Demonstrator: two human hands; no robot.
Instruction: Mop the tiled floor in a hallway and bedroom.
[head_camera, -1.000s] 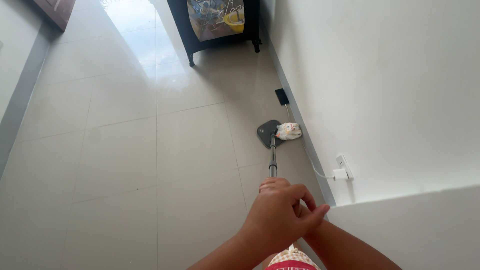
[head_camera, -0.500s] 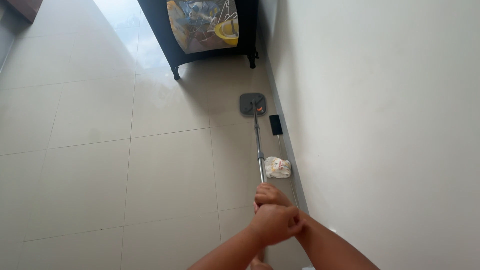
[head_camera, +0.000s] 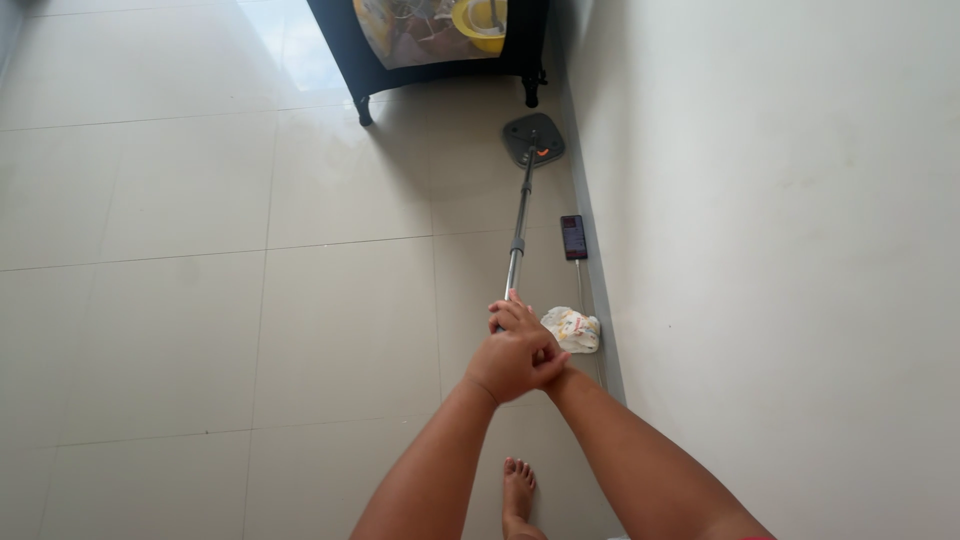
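Head view, looking straight down the arms: both hands are stacked at the near end of the mop handle (head_camera: 520, 225). The left hand (head_camera: 515, 358) sits on top, fingers curled shut around the pole, and it covers most of the right hand (head_camera: 556, 368), which comes in from the right and is pressed against it; whether the right hand's fingers are closed on the pole cannot be told from here. The handle runs away from the hands up the tiled floor (head_camera: 200, 300), grey and silvery, with a darker joint partway along. At its far end the flat grey mop head (head_camera: 533, 138) lies on the tiles near the wall (head_camera: 780, 220), with a small orange mark at the hinge. Just beyond it stands a black-framed playpen (head_camera: 440, 40) with a printed panel and something yellow inside, 2 of its feet showing. Along the skirting, a dark phone (head_camera: 573, 237) lies flat on the floor, a thin white cable running from it toward the person. Just right of the hands, against the wall base, sits a crumpled white bundle (head_camera: 573, 329) with coloured print. Bottom centre, 1 bare foot (head_camera: 517, 492) rests on the tiles.
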